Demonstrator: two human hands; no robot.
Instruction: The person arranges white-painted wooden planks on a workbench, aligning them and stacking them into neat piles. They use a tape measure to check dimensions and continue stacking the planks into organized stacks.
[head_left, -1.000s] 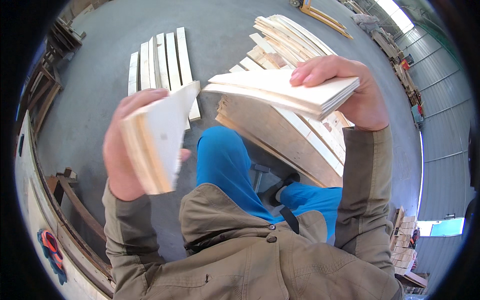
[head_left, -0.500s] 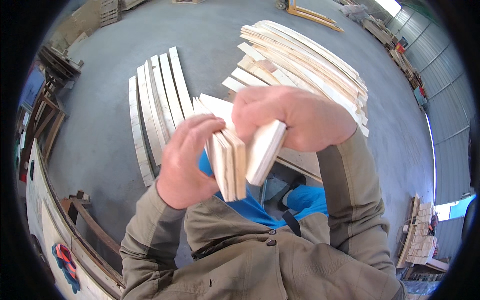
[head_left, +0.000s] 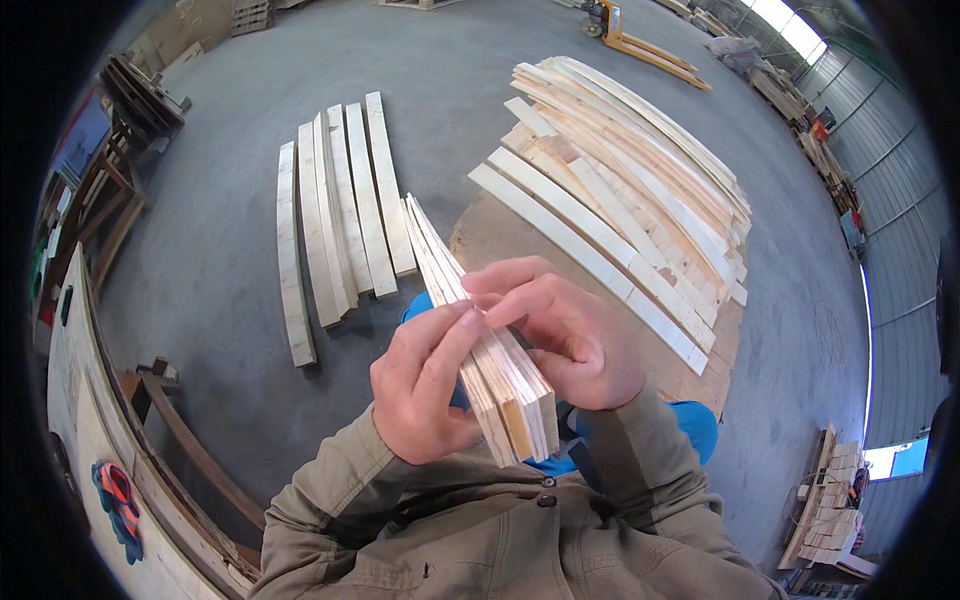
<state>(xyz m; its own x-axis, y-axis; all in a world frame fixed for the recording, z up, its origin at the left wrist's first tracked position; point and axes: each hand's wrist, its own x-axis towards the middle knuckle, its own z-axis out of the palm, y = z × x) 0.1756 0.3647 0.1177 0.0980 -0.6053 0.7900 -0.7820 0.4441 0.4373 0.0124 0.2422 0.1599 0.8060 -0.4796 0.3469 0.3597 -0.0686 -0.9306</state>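
A bundle of pale wooden strips (head_left: 497,368) stands on edge in front of my body, its near ends facing me and its far ends narrowing away. My left hand (head_left: 422,378) is closed around the bundle's left side, with fingertips over the top edges. On the other side, my right hand (head_left: 572,335) has its fingers bent, the tips touching the top edges and the thumb at the right face. The strips lie pressed together side by side; their undersides are hidden. Both hands meet near the middle of the bundle.
Several loose planks (head_left: 345,215) lie side by side on the grey floor at left. A larger plank pile (head_left: 630,190) rests on a brown sheet (head_left: 560,270) at right. Beyond it stands a yellow pallet jack (head_left: 650,50). Gloves (head_left: 120,505) lie on a board at lower left.
The separate piece in my right hand has joined the strips in my left, forming one bundle. Both hands have come lower, and my right hand has turned from a fist to bent fingers.
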